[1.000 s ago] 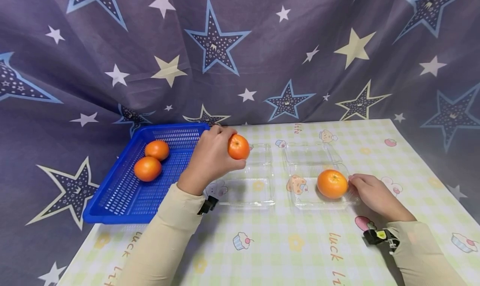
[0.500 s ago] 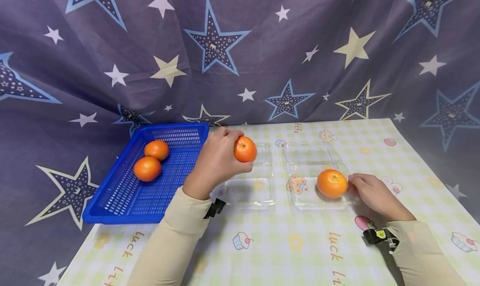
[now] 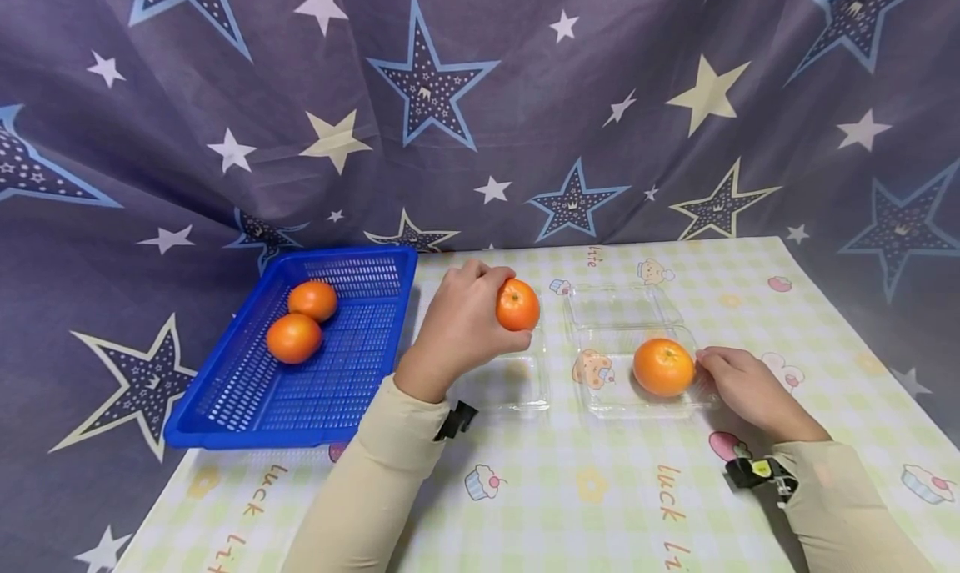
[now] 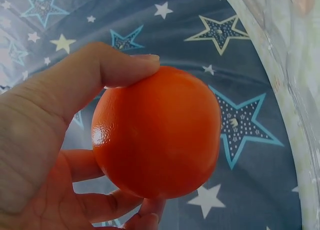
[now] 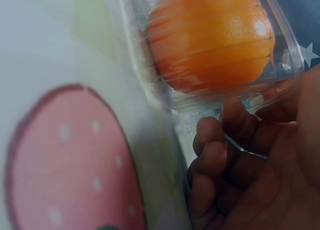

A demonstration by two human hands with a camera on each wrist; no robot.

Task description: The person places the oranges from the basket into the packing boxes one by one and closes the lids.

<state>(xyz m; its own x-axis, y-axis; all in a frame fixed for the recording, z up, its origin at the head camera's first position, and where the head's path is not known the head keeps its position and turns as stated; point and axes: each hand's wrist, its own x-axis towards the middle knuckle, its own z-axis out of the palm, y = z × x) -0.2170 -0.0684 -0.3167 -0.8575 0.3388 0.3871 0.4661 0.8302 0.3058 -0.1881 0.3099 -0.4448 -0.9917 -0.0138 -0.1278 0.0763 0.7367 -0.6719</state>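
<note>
My left hand (image 3: 461, 331) grips an orange (image 3: 518, 305) above the left clear plastic box (image 3: 502, 389). In the left wrist view the thumb lies on top of the held orange (image 4: 157, 132), with curled fingers below it. The right clear box (image 3: 611, 404) stands open, its lid folded back, with another orange (image 3: 664, 368) inside at the right end. At that box's right side my right hand (image 3: 753, 392) pinches the rim between thumb and finger. The right wrist view shows the hand (image 5: 260, 160) close against the box wall, the other fingers curled.
A blue plastic basket (image 3: 213, 389) stands on the left with two oranges (image 3: 303, 323) touching each other. A checked cloth (image 3: 570, 523) covers the table. A starry curtain (image 3: 525, 123) hangs behind the table's far edge.
My left hand has moved right with the orange, from near the basket's right side to above the left box. My right hand and the right box have stayed in place.
</note>
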